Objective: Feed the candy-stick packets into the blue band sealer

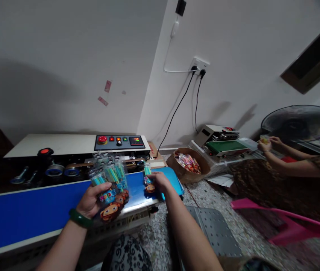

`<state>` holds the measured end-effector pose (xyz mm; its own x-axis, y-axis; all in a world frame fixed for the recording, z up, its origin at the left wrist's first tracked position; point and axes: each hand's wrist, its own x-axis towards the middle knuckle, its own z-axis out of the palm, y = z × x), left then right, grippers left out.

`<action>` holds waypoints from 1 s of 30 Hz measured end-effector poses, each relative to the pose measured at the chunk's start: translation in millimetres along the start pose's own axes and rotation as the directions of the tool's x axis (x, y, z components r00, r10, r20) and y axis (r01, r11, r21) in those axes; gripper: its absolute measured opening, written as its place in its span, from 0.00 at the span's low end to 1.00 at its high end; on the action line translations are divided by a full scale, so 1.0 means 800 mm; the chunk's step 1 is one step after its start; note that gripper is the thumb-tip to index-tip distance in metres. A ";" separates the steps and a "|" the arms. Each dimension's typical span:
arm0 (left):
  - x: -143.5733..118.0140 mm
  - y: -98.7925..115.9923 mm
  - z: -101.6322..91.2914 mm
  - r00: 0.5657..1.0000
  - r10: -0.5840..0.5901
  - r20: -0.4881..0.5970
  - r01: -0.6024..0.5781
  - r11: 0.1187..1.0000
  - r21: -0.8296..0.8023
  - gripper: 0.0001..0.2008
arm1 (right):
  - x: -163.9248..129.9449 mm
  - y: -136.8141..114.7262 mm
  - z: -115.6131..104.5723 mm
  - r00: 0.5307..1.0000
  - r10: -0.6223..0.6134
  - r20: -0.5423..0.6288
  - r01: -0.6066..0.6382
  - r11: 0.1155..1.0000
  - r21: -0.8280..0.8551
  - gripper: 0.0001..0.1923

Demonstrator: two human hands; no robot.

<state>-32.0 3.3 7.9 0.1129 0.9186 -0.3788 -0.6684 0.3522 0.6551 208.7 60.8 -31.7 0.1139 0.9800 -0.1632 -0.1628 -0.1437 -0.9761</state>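
My left hand point(90, 199), with a green bangle at the wrist, is closed around a bunch of clear plastic packets point(113, 188). Each packet shows blue-green sticks and a brown cartoon face. Over the right end of the blue conveyor belt point(49, 203), my right hand point(160, 180) grips the edge of a single matching packet point(149, 184). This packet's top end points toward the sealing machine point(75, 146), its cartoon face toward me. The right fingertips are partly hidden.
A control panel point(119, 142) with a red button tops the machine. Right of the belt stands a carton point(188, 165) of wrapped packets, beside a smaller green-belted machine point(222, 145). Another person's hands point(268, 143) hold something small. A pink stool point(284, 222) and grey perforated seat point(213, 229) are nearby.
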 end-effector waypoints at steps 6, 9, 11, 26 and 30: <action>0.005 -0.005 -0.001 0.999 0.029 0.045 -0.029 1.000 -0.008 0.06 | 0.007 0.000 0.033 0.998 0.063 0.023 -0.062 0.997 -0.044 0.12; 0.005 -0.008 0.002 0.996 0.050 0.071 -0.051 0.999 0.015 0.08 | -0.018 -0.018 0.053 0.993 -0.115 0.034 0.115 0.993 -0.012 0.13; 0.003 -0.010 0.006 0.993 0.063 0.097 -0.067 0.997 0.045 0.10 | -0.037 -0.032 0.066 0.961 -0.242 0.134 0.243 0.970 0.014 0.12; 0.012 -0.032 0.020 0.995 0.065 0.075 -0.064 0.998 -0.015 0.13 | -0.070 -0.042 0.086 0.915 -0.384 0.121 0.384 0.923 0.027 0.08; 0.013 -0.034 0.026 0.995 0.066 0.071 -0.063 0.997 -0.046 0.13 | -0.069 -0.038 0.083 0.929 -0.369 0.012 0.365 0.922 0.126 0.07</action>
<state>2.3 6.9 -0.4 0.1207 0.9502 -0.2872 -0.7074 0.2854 0.6467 142.6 20.6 16.8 0.1542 0.9653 0.2105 -0.2323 0.2425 -0.9419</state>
